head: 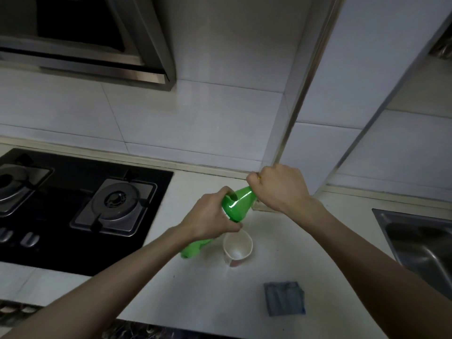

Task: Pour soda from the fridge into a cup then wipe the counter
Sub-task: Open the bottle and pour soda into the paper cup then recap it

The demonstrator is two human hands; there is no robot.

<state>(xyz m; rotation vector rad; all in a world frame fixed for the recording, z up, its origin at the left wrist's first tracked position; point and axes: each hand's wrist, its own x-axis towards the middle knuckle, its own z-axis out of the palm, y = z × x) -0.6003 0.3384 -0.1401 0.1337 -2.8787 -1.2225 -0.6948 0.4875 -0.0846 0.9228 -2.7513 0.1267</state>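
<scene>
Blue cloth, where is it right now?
Head view, lower right: the blue cloth lies flat on the white counter, nearer the camera than the paper cup and to the left of the sink.

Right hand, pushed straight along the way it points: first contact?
Probably the tiled back wall: the right hand, gripping the top of the green bottle, points up-left toward it. Depth is unclear.

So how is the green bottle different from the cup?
The bottle is green; the cup is white inside. The bottle is tilted, gripped by the left hand and right hand; the cup stands upright on the counter, unheld. The cup's top is open; the bottle's top is hidden in the right hand. Both are drink containers.
</scene>
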